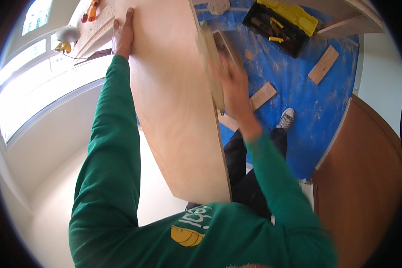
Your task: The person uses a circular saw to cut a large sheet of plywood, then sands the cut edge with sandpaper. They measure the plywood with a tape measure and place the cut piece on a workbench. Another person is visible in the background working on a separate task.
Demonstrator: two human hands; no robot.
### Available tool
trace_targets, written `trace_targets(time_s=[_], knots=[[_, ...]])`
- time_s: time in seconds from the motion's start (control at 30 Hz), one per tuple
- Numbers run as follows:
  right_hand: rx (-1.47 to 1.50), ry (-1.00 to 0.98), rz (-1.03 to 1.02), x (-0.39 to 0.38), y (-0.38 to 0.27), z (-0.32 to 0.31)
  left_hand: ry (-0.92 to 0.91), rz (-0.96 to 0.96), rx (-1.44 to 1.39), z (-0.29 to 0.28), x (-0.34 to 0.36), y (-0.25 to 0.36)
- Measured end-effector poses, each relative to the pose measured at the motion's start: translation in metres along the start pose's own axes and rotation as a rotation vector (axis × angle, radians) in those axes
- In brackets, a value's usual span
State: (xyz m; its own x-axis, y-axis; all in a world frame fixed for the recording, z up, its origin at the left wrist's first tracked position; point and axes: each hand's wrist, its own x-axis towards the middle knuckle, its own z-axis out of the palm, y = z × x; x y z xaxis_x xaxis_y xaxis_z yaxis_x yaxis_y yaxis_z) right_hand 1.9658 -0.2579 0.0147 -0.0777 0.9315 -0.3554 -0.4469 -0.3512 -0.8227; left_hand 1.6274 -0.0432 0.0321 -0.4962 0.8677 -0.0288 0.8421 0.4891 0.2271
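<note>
A large pale plywood board [174, 111] runs from the top of the view down to my chest, its right edge toward my right arm. My left hand [123, 35] grips its far left edge, thumb on the face, the other fingers partly hidden. Along the right edge, my right hand [233, 85] is closed on a long flat pale block [210, 67], smeared by motion. This block lies close against the board's edge; whether it touches cannot be made out. A brownish piece [223, 42] shows just beyond my right fingers, too blurred to name.
A black toolbox with a yellow lid [295, 20] stands open on a blue floor sheet [295, 147] at far right. Wood offcuts [324, 64] lie near my shoe [286, 118]. An orange tool [92, 11] rests at far left; a brown panel [357, 165] stands right.
</note>
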Motion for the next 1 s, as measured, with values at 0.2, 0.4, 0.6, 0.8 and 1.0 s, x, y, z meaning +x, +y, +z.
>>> trace_targets(time_s=[0.2,0.4,0.6,0.8,1.0], knots=[[0.313,-0.086,0.039,0.134,0.039,0.014,-0.004,0.035,-0.032,-0.012,-0.001,0.009],[0.075,0.021,-0.064,-0.035,0.015,-0.005,0.025,0.042,-0.049,-0.006,-0.003,0.010],[-0.178,-0.177,-0.186,0.092,0.003,0.001,0.021,0.026,-0.058,-0.006,-0.002,0.004],[0.066,-0.081,-0.061,0.059,0.012,-0.001,-0.018,0.023,-0.037,-0.010,0.001,0.012],[0.145,-0.023,0.010,-0.047,0.029,-0.008,0.000,0.004,-0.074,-0.007,-0.004,-0.002]])
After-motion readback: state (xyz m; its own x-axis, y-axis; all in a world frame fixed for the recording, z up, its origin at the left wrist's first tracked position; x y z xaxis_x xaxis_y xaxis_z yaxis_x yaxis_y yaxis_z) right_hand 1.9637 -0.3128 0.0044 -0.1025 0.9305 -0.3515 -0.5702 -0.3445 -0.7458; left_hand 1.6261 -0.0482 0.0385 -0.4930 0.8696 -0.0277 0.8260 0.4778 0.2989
